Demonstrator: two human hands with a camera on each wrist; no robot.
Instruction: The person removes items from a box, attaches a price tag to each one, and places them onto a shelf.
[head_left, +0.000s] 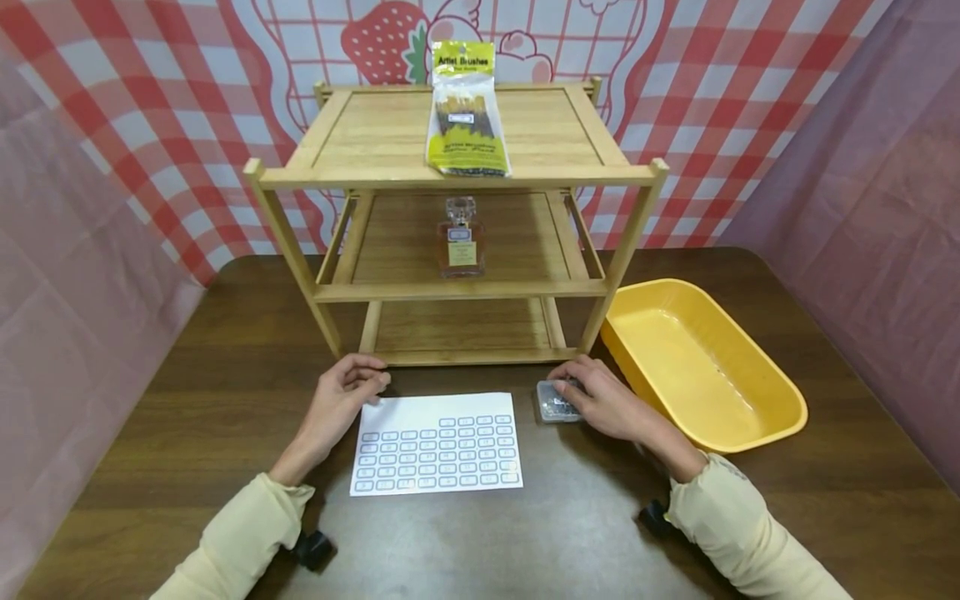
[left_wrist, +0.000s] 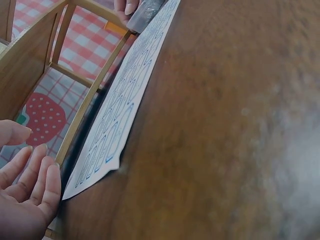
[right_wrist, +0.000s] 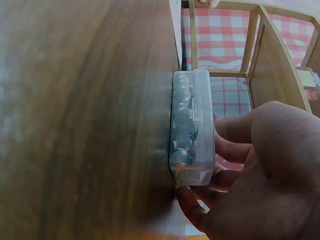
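Note:
A small clear plastic box (right_wrist: 192, 127) with a latched lid lies on the table, with rounded see-through pieces inside. My right hand (head_left: 609, 404) holds it, thumb over the lid and fingers curled at its far end and side. Left of the box lies a white label sheet (head_left: 437, 477) printed with rows of blue-framed labels; part of its top row is blank. By the sheet's upper left corner is my left hand (head_left: 335, 408), fingers loosely bent and holding nothing. In the left wrist view, its fingertips (left_wrist: 44, 150) appear apart from the paper.
Behind the hands stands a three-tier wooden shelf (head_left: 461, 289). A brush packet (head_left: 468, 125) lies on its top tier, and a perfume bottle (head_left: 461, 242) stands on the middle one; both carry a small label. To the right sits a yellow bin (head_left: 690, 350).

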